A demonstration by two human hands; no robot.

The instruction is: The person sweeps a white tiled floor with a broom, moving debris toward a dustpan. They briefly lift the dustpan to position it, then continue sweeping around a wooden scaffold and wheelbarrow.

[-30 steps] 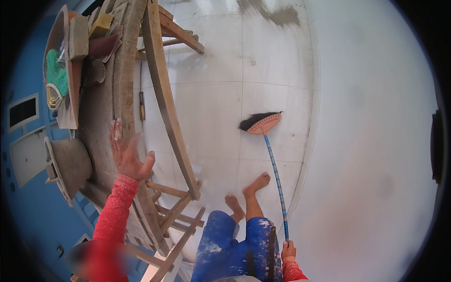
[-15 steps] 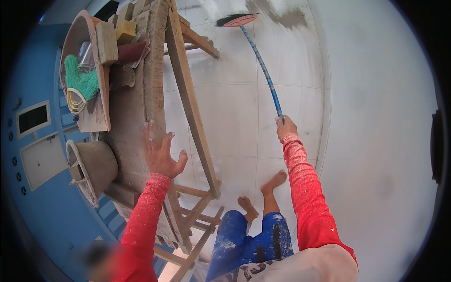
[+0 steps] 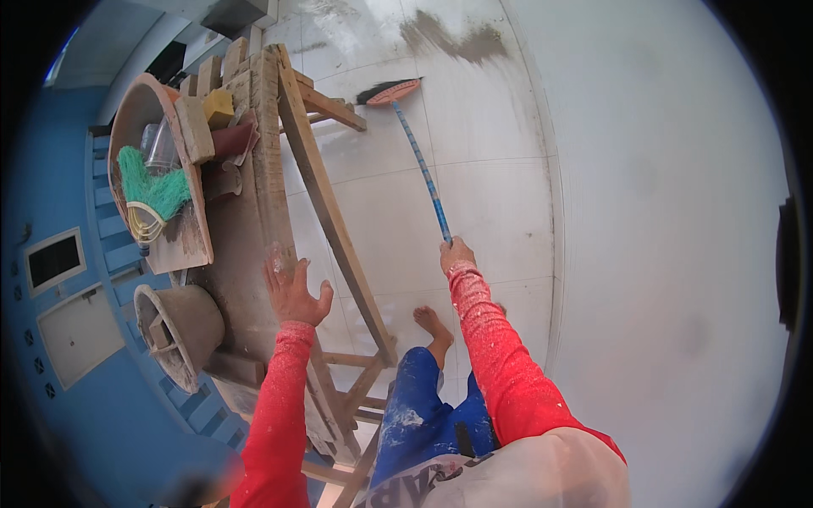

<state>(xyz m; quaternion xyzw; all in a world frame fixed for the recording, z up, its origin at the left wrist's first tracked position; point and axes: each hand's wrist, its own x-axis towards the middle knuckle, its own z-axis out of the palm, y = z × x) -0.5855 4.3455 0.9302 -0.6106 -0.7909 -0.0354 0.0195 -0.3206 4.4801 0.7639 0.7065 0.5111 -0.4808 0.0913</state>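
My right hand [image 3: 457, 253] is closed round the upper end of a broom's blue striped handle [image 3: 422, 173]. The broom's pink head [image 3: 394, 91] with dark bristles rests on the pale tiled floor, ahead of me and left of the hand. My left hand [image 3: 296, 290] has its fingers spread over the edge of a wooden workbench [image 3: 241, 245], holding nothing; whether it touches the wood I cannot tell. Both red sleeves are flecked with white. Left of that hand a grey bucket [image 3: 199, 317] lies tipped on the bench.
A large orange basin [image 3: 127, 127] on the bench holds a green-bristled brush [image 3: 157, 190]. Beside it are a yellow sponge [image 3: 218, 107] and several blocks [image 3: 195, 129]. The bench's wooden legs [image 3: 330, 212] slant across the floor. A dark dust smear [image 3: 461, 42] lies ahead; a white wall [image 3: 660, 212] rises at right.
My right hand has come left and a little nearer, drawing the broom with it; its head has shifted left and closer. The left hand stays spread by the bench. My view has turned slightly.
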